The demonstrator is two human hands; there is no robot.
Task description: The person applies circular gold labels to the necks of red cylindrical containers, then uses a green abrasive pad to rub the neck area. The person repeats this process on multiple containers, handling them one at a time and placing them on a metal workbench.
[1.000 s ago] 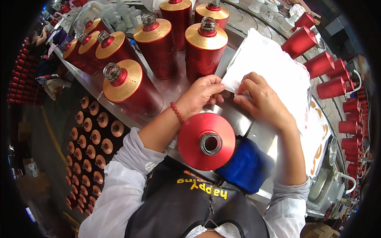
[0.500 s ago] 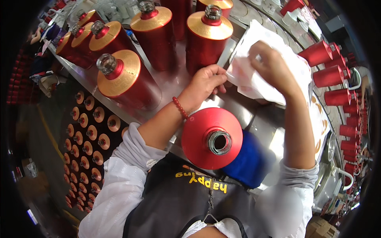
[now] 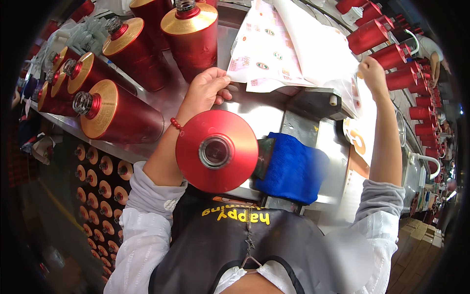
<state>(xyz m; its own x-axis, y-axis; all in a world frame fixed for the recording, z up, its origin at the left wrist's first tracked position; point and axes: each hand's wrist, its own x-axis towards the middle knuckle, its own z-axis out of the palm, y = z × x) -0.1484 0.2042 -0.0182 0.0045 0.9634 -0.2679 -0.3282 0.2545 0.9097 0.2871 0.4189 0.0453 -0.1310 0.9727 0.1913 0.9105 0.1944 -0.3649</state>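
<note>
My left hand (image 3: 208, 89) pinches the lower left corner of a white sheet printed with small pink and green marks (image 3: 264, 51); a red bead bracelet is on that wrist. My right hand (image 3: 373, 77) is raised at the right edge of the white sheets, its fingers closed; what they hold, if anything, is too small to make out. In front of me a red bottle (image 3: 196, 147) with an open clear glass neck stands near my left forearm, touched by neither hand. Beside it, a blue cloth (image 3: 290, 169) covers a block-like support.
Several red bottles with gold shoulders (image 3: 125, 110) stand along the table's left and back. More such bottles (image 3: 100, 191) fill the floor at lower left. At right, red bottles (image 3: 391, 58) line a conveyor. A dark block (image 3: 318, 104) lies under the sheets.
My right hand has moved right, away from the middle of the sheets, which now lie partly folded back with the printed side showing. My left hand stays at the sheet's corner. The view has shifted.
</note>
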